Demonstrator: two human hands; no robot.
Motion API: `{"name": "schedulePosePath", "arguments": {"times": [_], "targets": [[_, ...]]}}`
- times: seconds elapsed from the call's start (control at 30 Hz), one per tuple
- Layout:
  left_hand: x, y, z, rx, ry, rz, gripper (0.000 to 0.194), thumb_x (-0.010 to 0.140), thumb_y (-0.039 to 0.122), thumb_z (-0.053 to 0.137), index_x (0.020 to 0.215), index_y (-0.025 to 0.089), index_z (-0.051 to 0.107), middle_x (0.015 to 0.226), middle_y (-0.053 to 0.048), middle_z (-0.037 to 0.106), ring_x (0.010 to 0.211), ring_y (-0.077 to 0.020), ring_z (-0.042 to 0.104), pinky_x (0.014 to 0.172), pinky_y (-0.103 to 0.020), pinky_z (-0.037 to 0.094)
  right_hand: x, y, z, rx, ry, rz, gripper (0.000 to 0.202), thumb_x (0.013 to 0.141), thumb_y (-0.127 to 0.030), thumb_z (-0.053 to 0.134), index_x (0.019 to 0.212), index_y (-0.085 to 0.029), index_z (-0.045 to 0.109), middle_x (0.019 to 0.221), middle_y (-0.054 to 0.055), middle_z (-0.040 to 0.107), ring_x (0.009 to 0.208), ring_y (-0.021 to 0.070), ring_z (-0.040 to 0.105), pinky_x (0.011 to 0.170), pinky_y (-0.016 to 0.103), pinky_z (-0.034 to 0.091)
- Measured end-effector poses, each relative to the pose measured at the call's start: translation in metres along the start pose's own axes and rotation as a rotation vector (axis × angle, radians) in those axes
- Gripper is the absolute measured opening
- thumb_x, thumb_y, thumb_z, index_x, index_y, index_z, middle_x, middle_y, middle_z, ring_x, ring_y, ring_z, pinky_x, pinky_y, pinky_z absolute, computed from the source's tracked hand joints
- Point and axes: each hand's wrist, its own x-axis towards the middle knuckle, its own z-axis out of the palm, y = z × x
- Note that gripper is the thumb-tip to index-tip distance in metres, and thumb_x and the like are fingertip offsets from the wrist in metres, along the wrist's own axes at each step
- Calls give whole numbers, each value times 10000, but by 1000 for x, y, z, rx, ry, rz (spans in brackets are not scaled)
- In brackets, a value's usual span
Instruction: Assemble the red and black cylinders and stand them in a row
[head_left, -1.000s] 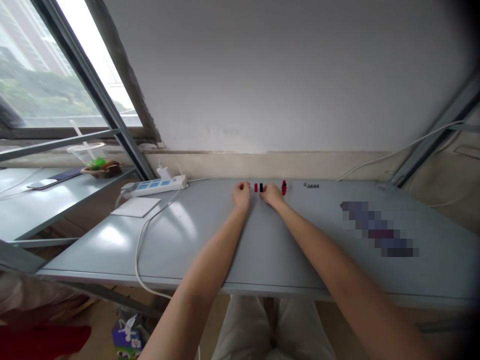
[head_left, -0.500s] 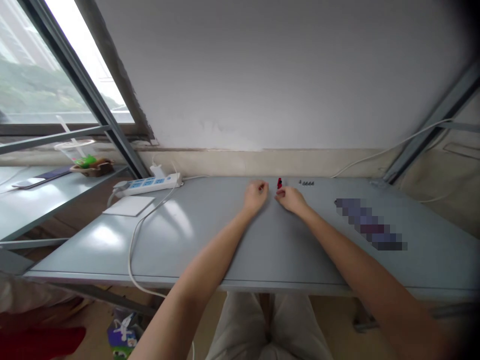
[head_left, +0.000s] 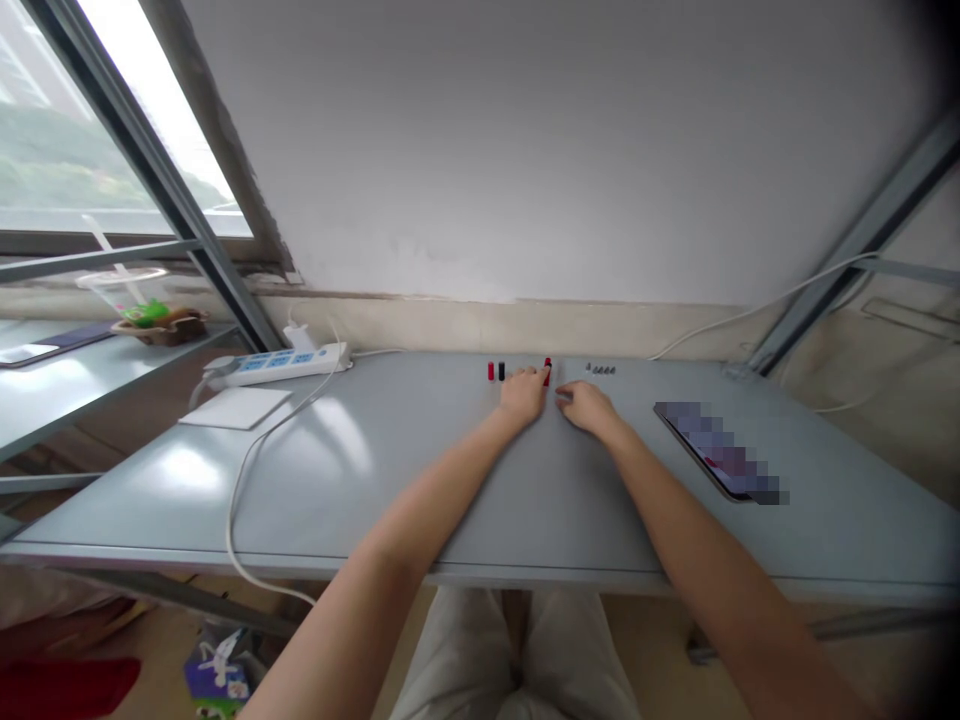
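At the back of the tabletop [head_left: 570,520], a red peg [head_left: 491,371] and a black peg [head_left: 502,371] stand upright side by side, free of both hands. More red pieces [head_left: 547,363] sit at the fingertips of the left hand [head_left: 523,393], not set with that pair; whether it grips one, I cannot tell. The right hand [head_left: 586,407] is just beside, finger and thumb seemingly apart. Small grey parts [head_left: 604,370] lie untouched in a row beyond it.

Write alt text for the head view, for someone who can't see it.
The left hand is at small red pieces on a gray table, the right hand beside it; a red cylinder and a black cylinder stand further left.
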Motion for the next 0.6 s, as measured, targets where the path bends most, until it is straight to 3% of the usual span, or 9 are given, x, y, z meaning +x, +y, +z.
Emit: {"name": "schedulePosePath", "arguments": {"times": [0.23, 0.6], "targets": [[-1, -7, -4, -83, 90, -66, 195, 839, 222, 460, 917, 169, 630, 971, -103, 646, 928, -217, 574, 815, -331, 431, -1, 0, 2, -6, -48, -44, 378, 844, -311, 469, 1184, -214, 601, 1269, 103, 537, 1149, 272, 494, 941, 383, 379], [-19, -32, 10, -669, 247, -292, 83, 697, 158, 615, 771, 133, 643, 708, -49, 637, 665, -128, 569, 687, -273, 452, -4, -5, 7, -38, -100, -14, 497, 880, -428, 373, 1330, -230, 449, 1409, 96, 379, 1264, 317, 330, 972, 506, 307]]}}
